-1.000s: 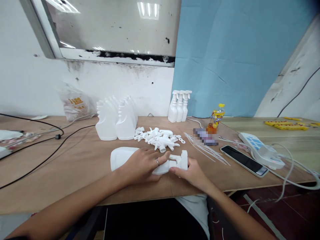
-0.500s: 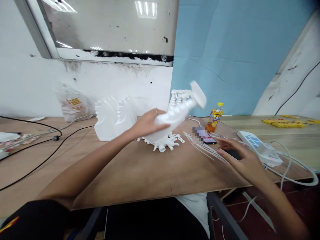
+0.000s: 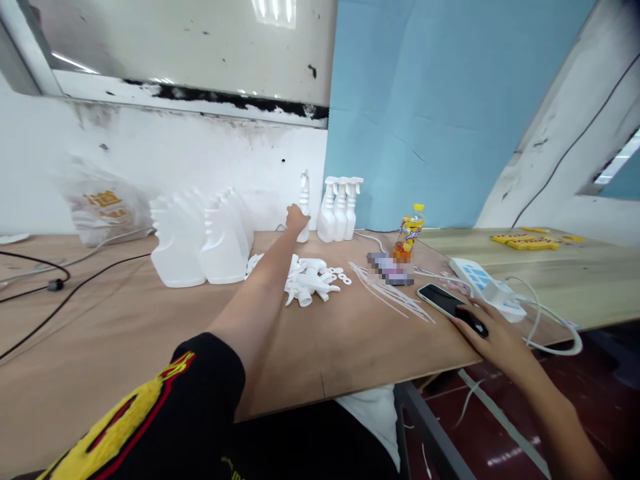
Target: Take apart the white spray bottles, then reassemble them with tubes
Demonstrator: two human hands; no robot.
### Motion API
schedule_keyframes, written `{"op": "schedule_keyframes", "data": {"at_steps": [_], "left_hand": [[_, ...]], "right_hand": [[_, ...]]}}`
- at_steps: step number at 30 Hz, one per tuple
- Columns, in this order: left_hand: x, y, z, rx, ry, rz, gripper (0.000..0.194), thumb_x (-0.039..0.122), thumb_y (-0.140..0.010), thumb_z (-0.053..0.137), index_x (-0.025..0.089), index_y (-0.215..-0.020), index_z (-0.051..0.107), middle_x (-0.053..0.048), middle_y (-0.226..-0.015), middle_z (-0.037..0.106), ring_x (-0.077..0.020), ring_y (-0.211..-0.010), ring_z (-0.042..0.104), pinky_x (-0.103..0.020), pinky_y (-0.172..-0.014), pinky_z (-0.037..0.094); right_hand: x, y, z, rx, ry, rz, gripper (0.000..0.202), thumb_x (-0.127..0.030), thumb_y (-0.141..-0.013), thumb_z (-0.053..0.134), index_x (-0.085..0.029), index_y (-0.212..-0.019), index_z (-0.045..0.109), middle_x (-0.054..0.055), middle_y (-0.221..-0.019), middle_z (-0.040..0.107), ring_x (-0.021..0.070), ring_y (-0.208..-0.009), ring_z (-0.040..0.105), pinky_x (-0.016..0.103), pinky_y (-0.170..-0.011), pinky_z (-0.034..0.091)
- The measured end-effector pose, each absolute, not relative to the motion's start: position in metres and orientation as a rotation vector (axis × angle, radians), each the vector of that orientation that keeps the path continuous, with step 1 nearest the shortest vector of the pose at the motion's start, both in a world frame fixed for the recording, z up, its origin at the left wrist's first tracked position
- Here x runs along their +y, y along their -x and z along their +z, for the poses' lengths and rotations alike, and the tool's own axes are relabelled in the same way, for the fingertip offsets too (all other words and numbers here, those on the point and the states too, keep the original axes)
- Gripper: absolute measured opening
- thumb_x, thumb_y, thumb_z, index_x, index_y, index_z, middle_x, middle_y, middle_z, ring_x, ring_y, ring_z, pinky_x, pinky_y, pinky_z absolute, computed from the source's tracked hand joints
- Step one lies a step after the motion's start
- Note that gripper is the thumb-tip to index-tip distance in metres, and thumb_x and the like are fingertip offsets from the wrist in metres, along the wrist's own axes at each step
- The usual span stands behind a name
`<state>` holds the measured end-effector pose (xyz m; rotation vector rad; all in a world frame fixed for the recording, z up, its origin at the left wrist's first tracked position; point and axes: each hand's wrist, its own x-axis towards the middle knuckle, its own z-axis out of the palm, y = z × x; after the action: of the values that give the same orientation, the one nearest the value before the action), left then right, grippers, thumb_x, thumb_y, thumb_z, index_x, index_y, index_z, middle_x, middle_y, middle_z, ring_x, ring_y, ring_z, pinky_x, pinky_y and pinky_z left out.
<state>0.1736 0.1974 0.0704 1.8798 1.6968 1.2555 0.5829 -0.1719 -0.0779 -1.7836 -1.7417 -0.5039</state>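
Note:
My left hand (image 3: pixel 299 218) is wrapped around the body of a white spray bottle (image 3: pixel 304 190), which stands upright at the back of the table. To its right are three matching spray bottles (image 3: pixel 341 210) with their trigger heads on. My right hand (image 3: pixel 493 333) lies low at the table's right front edge, thumb and fingers apart around a dark rounded object (image 3: pixel 475 321); whether it presses on this object I cannot tell. Beside those fingers lies a phone (image 3: pixel 440 300). A pile of white trigger heads (image 3: pixel 313 283) spreads under and beyond my left forearm.
White bottles without heads (image 3: pixel 177 243) stand in rows at left, near a plastic bag (image 3: pixel 103 207). Thin white tubes (image 3: pixel 390 293), small white rings (image 3: pixel 344 277), a drink bottle (image 3: pixel 410 233), a blurred-out phone (image 3: pixel 390 269) and a power strip (image 3: pixel 487 287) with cables lie right.
My left hand has carried the spray bottle from a tilted hold in mid-air to upright at the back, beside the other three. My right hand has lowered onto the table. The view has shifted right.

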Motion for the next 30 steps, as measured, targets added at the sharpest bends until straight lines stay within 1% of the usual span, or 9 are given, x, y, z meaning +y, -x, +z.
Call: {"op": "schedule_keyframes", "data": {"at_steps": [3,7,9,12,18,21,25,28,30], "left_hand": [[0.210,-0.185,0.059,1.720,-1.862,1.199,0.071,0.025,-0.081,0.077,0.013,-0.143,0.044,-0.023,-0.147,0.045,-0.0382,-0.132,0.053,-0.043,-0.108,0.044],[0.221,-0.201,0.048,1.731,-1.802,1.099,0.093,0.035,-0.086,0.074,0.015,-0.158,0.019,-0.027,-0.149,0.042,-0.0402,-0.134,0.051,-0.047,-0.102,0.049],[0.225,-0.209,0.044,1.723,-1.765,1.050,0.098,0.040,-0.088,0.071,0.017,-0.161,0.010,-0.028,-0.150,0.041,-0.0405,-0.132,0.052,-0.048,-0.097,0.052],[0.231,-0.219,0.041,1.705,-1.709,1.003,0.100,0.046,-0.090,0.069,0.020,-0.162,0.005,-0.027,-0.153,0.037,-0.0400,-0.134,0.050,-0.047,-0.092,0.056],[0.239,-0.234,0.049,1.682,-1.564,0.913,0.105,0.048,-0.088,0.070,0.022,-0.162,0.001,-0.028,-0.156,0.031,-0.0415,-0.128,0.053,-0.045,-0.077,0.062],[0.238,-0.237,0.054,1.676,-1.503,0.885,0.104,0.044,-0.090,0.068,0.021,-0.162,-0.003,-0.029,-0.158,0.026,-0.0402,-0.126,0.055,-0.045,-0.075,0.063],[0.228,-0.235,0.056,1.655,-1.480,0.876,0.101,0.044,-0.093,0.065,0.019,-0.161,-0.005,-0.031,-0.159,0.023,-0.0380,-0.128,0.054,-0.044,-0.077,0.064],[0.213,-0.229,0.058,1.637,-1.505,0.878,0.101,0.043,-0.092,0.067,0.018,-0.161,-0.002,-0.030,-0.157,0.029,-0.0371,-0.128,0.055,-0.042,-0.077,0.064],[0.200,-0.223,0.064,1.632,-1.551,0.902,0.099,0.040,-0.091,0.069,0.018,-0.160,0.004,-0.030,-0.157,0.029,-0.0382,-0.132,0.052,-0.042,-0.079,0.063]], "right_hand": [[-0.175,-0.580,-0.075,-1.685,1.772,-0.499,0.057,-0.060,-0.091,0.052,-0.021,-0.132,0.058,0.017,-0.138,0.054,0.0395,-0.128,0.055,0.056,-0.112,0.043],[-0.172,-0.567,-0.073,-1.572,1.786,-0.496,0.060,-0.065,-0.084,0.061,-0.020,-0.124,0.060,0.015,-0.124,0.062,0.0378,-0.119,0.060,0.055,-0.107,0.046],[-0.169,-0.558,-0.072,-1.513,1.796,-0.519,0.060,-0.066,-0.084,0.061,-0.020,-0.123,0.061,0.016,-0.121,0.063,0.0388,-0.118,0.060,0.056,-0.105,0.047],[-0.169,-0.555,-0.070,-1.518,1.759,-0.534,0.064,-0.067,-0.084,0.062,-0.019,-0.126,0.058,0.018,-0.125,0.062,0.0402,-0.121,0.058,0.057,-0.105,0.046],[-0.206,-0.578,-0.056,-1.675,1.689,-0.438,0.035,-0.059,-0.090,0.056,-0.027,-0.100,0.066,0.012,-0.125,0.063,0.0382,-0.121,0.060,0.058,-0.107,0.045],[-0.220,-0.584,-0.053,-1.746,1.682,-0.362,0.030,-0.053,-0.094,0.053,-0.028,-0.094,0.070,0.009,-0.122,0.066,0.0362,-0.119,0.062,0.057,-0.106,0.046],[-0.214,-0.580,-0.059,-1.795,1.691,-0.296,0.032,-0.052,-0.095,0.052,-0.027,-0.104,0.070,0.010,-0.129,0.063,0.0348,-0.124,0.060,0.055,-0.111,0.044],[-0.200,-0.572,-0.062,-1.797,1.748,-0.280,0.042,-0.055,-0.095,0.052,-0.027,-0.123,0.065,0.012,-0.140,0.056,0.0353,-0.133,0.054,0.053,-0.116,0.040],[-0.191,-0.566,-0.061,-1.805,1.771,-0.285,0.054,-0.058,-0.094,0.053,-0.028,-0.139,0.056,0.011,-0.149,0.050,0.0357,-0.140,0.048,0.053,-0.119,0.037]]}}
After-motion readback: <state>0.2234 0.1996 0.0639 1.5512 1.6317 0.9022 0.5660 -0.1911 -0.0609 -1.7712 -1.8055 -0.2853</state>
